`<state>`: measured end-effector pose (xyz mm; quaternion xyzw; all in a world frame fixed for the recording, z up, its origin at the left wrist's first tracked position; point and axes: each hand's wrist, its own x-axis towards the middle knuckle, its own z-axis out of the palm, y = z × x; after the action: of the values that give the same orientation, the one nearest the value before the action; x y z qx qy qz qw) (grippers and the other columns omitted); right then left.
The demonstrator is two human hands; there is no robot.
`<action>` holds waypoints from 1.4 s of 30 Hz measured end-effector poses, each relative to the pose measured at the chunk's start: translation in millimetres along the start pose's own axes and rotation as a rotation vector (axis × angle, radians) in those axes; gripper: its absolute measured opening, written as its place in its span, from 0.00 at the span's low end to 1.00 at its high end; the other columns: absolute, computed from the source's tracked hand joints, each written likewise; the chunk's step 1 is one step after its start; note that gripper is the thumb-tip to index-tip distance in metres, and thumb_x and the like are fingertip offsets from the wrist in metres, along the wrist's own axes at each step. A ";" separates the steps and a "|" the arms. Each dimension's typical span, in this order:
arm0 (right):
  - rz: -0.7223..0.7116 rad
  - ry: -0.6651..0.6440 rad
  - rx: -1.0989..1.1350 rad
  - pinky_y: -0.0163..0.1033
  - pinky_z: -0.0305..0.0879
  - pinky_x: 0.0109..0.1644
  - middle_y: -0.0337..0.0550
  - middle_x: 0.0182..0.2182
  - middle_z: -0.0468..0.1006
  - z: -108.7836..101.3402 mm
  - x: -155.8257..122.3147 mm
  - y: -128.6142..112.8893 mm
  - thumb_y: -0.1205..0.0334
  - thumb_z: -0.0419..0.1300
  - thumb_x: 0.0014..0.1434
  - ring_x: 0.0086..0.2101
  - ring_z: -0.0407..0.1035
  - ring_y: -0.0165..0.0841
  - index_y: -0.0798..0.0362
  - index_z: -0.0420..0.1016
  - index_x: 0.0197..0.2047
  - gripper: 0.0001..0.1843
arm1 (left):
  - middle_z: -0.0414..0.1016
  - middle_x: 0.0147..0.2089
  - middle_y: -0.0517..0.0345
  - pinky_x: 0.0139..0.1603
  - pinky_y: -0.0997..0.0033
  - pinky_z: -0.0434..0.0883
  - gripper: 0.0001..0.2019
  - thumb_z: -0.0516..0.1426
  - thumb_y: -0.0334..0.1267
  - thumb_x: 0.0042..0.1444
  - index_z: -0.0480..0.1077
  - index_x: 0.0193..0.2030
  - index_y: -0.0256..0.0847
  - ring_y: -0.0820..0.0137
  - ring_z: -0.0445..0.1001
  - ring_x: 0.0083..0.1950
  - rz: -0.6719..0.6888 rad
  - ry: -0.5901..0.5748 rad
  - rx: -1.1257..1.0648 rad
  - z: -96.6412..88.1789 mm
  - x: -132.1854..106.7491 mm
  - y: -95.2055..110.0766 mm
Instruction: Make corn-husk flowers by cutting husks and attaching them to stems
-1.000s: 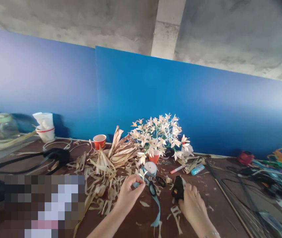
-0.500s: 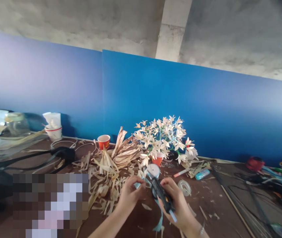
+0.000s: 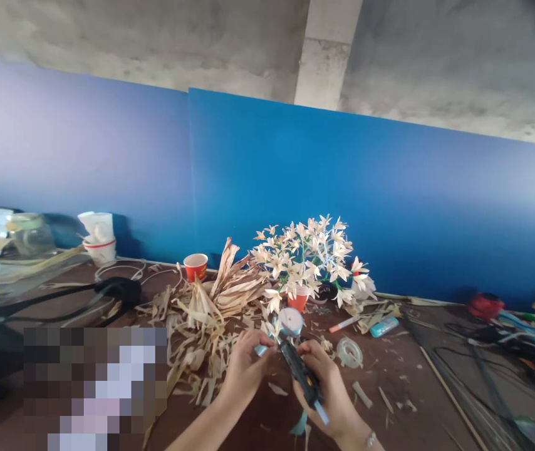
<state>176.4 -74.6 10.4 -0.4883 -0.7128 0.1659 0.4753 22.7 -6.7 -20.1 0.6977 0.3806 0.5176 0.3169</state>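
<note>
My right hand (image 3: 324, 382) is wrapped round a black glue gun (image 3: 300, 373), with a pale glue stick (image 3: 321, 412) poking from its rear end. The nozzle points away from me, close to the fingertips of my left hand (image 3: 249, 363). That hand is closed in a pinch on a small cream flower (image 3: 273, 327), whose petals show just beyond the fingers; its stem is hidden. A bit of light blue material (image 3: 262, 349) shows between the left fingers. Just beyond the hands lies a white-topped roll of tape or ribbon (image 3: 290, 321).
A bunch of cream flowers (image 3: 314, 250) stands in an orange cup (image 3: 298, 302). Dried husks (image 3: 239, 288) are heaped on the left near another red cup (image 3: 195, 268). A clear tape roll (image 3: 349, 352) and a turquoise packet (image 3: 384, 326) lie right. Cables (image 3: 474, 369) cross the far right.
My right hand and the glue gun have shifted slightly left, bringing the nozzle nearer the flower at my left fingertips. My left hand has barely moved.
</note>
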 end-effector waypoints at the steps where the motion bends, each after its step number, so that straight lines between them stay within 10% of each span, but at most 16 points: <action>1: 0.002 -0.008 -0.002 0.34 0.65 0.31 0.45 0.32 0.67 0.2 0.0 0.3 0.73 0.53 0.40 0.30 0.66 0.34 0.52 0.66 0.25 0.08 | 0.73 0.30 0.54 0.40 0.64 0.64 0.08 0.56 0.40 0.49 0.70 0.25 0.40 0.63 0.69 0.37 0.002 0.002 0.006 -0.4 0.0 0.5; 42: -0.055 0.030 -0.078 0.32 0.61 0.28 0.44 0.30 0.68 -1.7 -2.7 -1.2 0.73 0.54 0.39 0.27 0.64 0.31 0.53 0.67 0.26 0.08 | 0.73 0.31 0.55 0.41 0.64 0.65 0.07 0.56 0.39 0.48 0.70 0.25 0.40 0.64 0.69 0.37 0.015 0.039 0.013 0.5 0.6 -6.6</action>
<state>177.5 -77.9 10.7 -0.4892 -0.7245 0.1176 0.4711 22.0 -2.8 -25.5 0.6924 0.3850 0.5310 0.3007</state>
